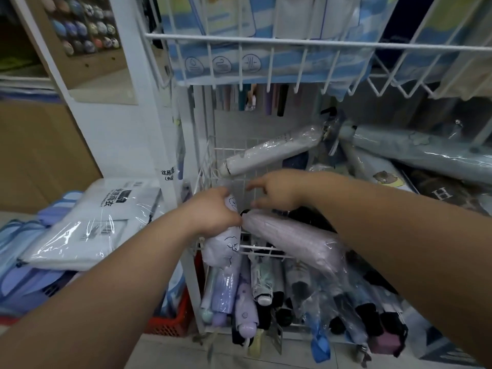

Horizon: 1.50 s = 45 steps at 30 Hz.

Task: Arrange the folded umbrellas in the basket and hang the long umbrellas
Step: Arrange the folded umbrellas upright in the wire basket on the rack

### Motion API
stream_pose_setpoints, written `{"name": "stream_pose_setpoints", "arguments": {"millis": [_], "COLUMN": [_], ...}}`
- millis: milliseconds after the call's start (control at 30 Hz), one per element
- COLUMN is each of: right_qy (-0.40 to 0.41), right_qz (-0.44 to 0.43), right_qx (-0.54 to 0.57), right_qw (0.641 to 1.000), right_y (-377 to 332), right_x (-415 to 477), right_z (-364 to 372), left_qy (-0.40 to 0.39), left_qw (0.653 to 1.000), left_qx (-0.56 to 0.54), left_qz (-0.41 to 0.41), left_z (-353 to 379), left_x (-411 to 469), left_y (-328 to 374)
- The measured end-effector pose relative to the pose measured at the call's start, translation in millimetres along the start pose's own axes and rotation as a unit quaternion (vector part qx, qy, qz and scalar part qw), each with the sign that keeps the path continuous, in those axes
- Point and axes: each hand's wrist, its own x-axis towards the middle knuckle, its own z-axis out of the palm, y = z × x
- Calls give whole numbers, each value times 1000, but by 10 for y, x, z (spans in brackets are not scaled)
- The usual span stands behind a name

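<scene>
My left hand (213, 211) grips a pale lilac folded umbrella with line drawings (222, 249), held upright at the left end of the middle white wire basket (263, 247). My right hand (277, 193) hovers over the same basket, fingers spread, just above a plain lilac folded umbrella in clear plastic (295, 239) that lies across the front rim. A white folded umbrella (271, 154) lies slanted at the back of the basket. The lower basket holds several folded umbrellas (266, 296) standing on end.
A top wire basket (266, 41) with blue packaged goods hangs overhead. Long wrapped umbrellas (426, 153) lie to the right. Packaged raincoats (106, 222) are stacked on the left; a red crate (173, 323) sits on the floor below.
</scene>
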Motion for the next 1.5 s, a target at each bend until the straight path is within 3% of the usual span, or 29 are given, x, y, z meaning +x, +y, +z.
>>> {"name": "stream_pose_setpoints", "arguments": {"millis": [100, 267, 400, 833, 1067, 1200, 1367, 1500], "right_qy": [100, 143, 107, 173, 167, 151, 131, 127], "right_qz": [12, 34, 40, 18, 66, 106, 104, 117], "right_qx": [-21, -170, -187, -219, -133, -13, 58, 71], "right_qw": [995, 974, 976, 960, 975, 983, 984, 982], "right_y": [183, 581, 826, 676, 479, 508, 586, 611], "right_x": [92, 283, 400, 336, -239, -479, -470, -453], "right_z": [-217, -395, -392, -482, -656, -623, -376, -175], "left_qy": [43, 130, 156, 140, 184, 196, 151, 104], "left_qw": [995, 961, 954, 972, 946, 938, 964, 992], "left_qx": [-89, -242, -250, -185, -261, -281, -212, -61], "left_qz": [8, 33, 54, 39, 50, 52, 55, 42], "left_z": [52, 115, 175, 149, 180, 199, 210, 268], "left_x": [6, -12, 52, 275, 310, 297, 434, 579], "left_y": [-70, -84, -82, -191, -173, -139, -158, -181]}}
